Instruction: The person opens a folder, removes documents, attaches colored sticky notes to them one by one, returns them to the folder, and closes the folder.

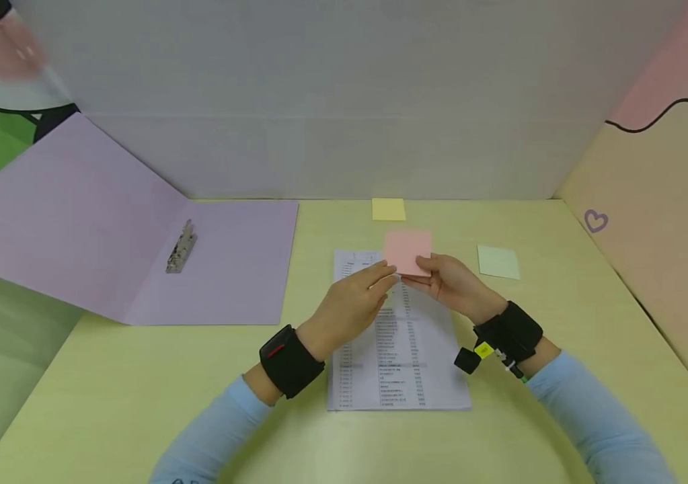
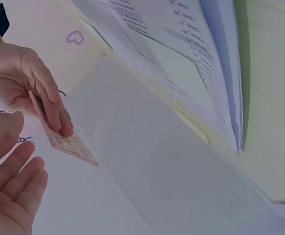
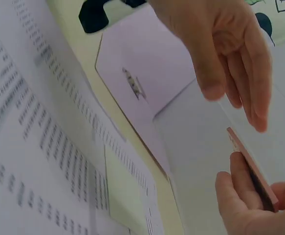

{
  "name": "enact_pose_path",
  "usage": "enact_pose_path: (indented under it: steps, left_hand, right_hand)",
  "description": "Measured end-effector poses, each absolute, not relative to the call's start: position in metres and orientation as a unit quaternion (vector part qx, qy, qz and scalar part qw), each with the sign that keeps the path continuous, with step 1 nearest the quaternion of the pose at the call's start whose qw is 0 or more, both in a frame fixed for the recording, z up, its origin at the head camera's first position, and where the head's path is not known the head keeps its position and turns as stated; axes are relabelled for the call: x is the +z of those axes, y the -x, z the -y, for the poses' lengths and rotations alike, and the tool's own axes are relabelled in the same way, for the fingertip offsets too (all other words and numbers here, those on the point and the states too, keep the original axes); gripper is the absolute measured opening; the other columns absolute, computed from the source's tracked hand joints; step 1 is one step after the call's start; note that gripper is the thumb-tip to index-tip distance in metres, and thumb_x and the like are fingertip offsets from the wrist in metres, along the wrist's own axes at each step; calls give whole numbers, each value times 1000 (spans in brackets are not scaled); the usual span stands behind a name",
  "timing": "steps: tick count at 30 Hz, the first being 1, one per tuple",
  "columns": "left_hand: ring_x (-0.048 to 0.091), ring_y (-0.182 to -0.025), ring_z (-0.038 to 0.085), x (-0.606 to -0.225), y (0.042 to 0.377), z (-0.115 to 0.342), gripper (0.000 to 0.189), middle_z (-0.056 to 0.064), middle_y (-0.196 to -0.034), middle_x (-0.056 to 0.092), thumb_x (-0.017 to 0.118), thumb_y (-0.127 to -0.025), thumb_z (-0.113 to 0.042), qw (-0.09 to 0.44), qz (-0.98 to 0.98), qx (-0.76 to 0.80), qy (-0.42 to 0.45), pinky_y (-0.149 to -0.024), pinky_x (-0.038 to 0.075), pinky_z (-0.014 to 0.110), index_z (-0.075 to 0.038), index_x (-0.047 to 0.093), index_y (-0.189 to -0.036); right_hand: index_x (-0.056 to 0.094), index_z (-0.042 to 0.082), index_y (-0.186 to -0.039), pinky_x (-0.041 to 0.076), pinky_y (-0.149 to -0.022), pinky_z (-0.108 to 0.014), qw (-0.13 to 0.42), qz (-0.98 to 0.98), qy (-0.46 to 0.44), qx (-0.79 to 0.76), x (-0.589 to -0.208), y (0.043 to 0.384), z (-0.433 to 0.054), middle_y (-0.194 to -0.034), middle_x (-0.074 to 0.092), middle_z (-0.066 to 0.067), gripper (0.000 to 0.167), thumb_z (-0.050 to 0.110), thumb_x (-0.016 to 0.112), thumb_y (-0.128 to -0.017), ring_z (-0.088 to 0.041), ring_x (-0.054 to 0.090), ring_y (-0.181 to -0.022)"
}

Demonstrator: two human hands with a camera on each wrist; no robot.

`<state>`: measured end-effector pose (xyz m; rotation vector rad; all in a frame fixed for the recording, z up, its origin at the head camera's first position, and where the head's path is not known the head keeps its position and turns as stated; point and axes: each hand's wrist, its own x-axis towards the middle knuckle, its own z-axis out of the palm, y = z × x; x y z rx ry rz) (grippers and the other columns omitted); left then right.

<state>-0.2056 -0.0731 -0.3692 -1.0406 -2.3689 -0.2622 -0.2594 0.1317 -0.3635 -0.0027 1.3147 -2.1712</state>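
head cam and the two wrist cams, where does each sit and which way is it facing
Head: worn on the head, faces forward and down at the purple folder, printed sheets and pink pad; left hand, right hand and blue sleeves show.
Left wrist: worn there, faces across toward the right hand and purple wall heart; both hands show.
Right wrist: worn there, faces across toward the left hand, the purple folder beyond; both hands show.
Shared: both wrist views catch the pink pad in the right hand, and the printed sheets.

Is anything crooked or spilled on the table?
I see no spill. The pale green note right of the papers sits slightly crooked; it looks odd because the yellow note lies straight.
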Motion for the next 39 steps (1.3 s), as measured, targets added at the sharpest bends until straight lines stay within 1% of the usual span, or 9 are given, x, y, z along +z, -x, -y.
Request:
enact_pose_path:
  steps: [4, 11, 15, 17, 20, 25, 30, 32, 39]
  left_hand:
    - [57, -114, 21, -369, 201, 74, 29, 10, -119, 62, 63, -83, -1, 295, 868, -68, 393, -89, 48, 29, -5, 62, -112]
    - [61, -107, 20, -372, 196, 79, 31, 8, -115, 63, 67, -80, -2, 281, 866, -35, 412, -86, 49, 27, -5, 64, -111]
    - [64, -101, 19, -374, 196, 81, 30, 9, -111, 64, 69, -78, -2, 307, 853, 0, 422, -82, 51, 26, -3, 65, -108]
    - [65, -97, 18, -375, 196, 81, 29, 8, -109, 65, 70, -78, -3, 325, 845, 30, 423, -81, 51, 25, -4, 65, -107]
    - [65, -94, 17, -376, 195, 78, 27, 8, -105, 66, 70, -78, -5, 344, 834, 69, 426, -80, 51, 24, -5, 65, -104]
    - [65, -96, 17, -379, 188, 72, 25, 6, -103, 68, 71, -77, -5, 360, 816, 95, 442, -84, 50, 25, -6, 67, -102]
    - [64, -99, 17, -381, 176, 71, 26, 5, -105, 68, 69, -78, -8, 368, 804, 131, 447, -87, 48, 25, -7, 68, -104]
    - [64, -99, 17, -382, 172, 71, 26, 5, -105, 68, 69, -79, -9, 369, 802, 145, 447, -88, 49, 26, -7, 68, -104]
    - [64, -99, 18, -387, 165, 72, 26, 7, -105, 67, 69, -78, -6, 355, 814, 121, 444, -87, 49, 25, -5, 68, -104]
  right_hand:
    - [32, 6, -123, 45, -94, -32, 319, -460, -7, -829, -364, 240, -123, -104, 59, -3, 24, 5, 32, -99, -14, 64, -96]
    - [30, 6, -123, 30, -107, -40, 331, -437, 3, -836, -367, 222, -116, -113, 51, -5, 24, 5, 30, -99, -15, 59, -102]
    - [32, 5, -124, 25, -110, -41, 338, -421, 26, -842, -370, 219, -116, -116, 53, -5, 25, 7, 30, -100, -19, 56, -107]
    - [31, 5, -128, 27, -109, -40, 341, -411, 35, -844, -373, 218, -116, -118, 53, -5, 28, 8, 30, -100, -20, 56, -109]
    - [25, 4, -137, 36, -104, -37, 343, -388, 38, -854, -378, 219, -116, -122, 53, -7, 37, 10, 29, -100, -19, 56, -111]
    - [18, 5, -144, 46, -93, -31, 333, -372, 24, -866, -382, 221, -114, -125, 49, -7, 45, 15, 28, -101, -15, 57, -108]
    - [16, 11, -147, 48, -89, -27, 333, -395, 29, -856, -380, 220, -111, -127, 43, -5, 49, 27, 26, -101, -12, 56, -108]
    - [16, 12, -147, 48, -88, -26, 335, -394, 30, -855, -381, 220, -110, -126, 44, -4, 50, 30, 27, -101, -12, 56, -108]
    - [27, 16, -142, 47, -90, -27, 332, -376, 17, -865, -386, 218, -106, -126, 47, -4, 43, 30, 30, -101, -14, 55, -110]
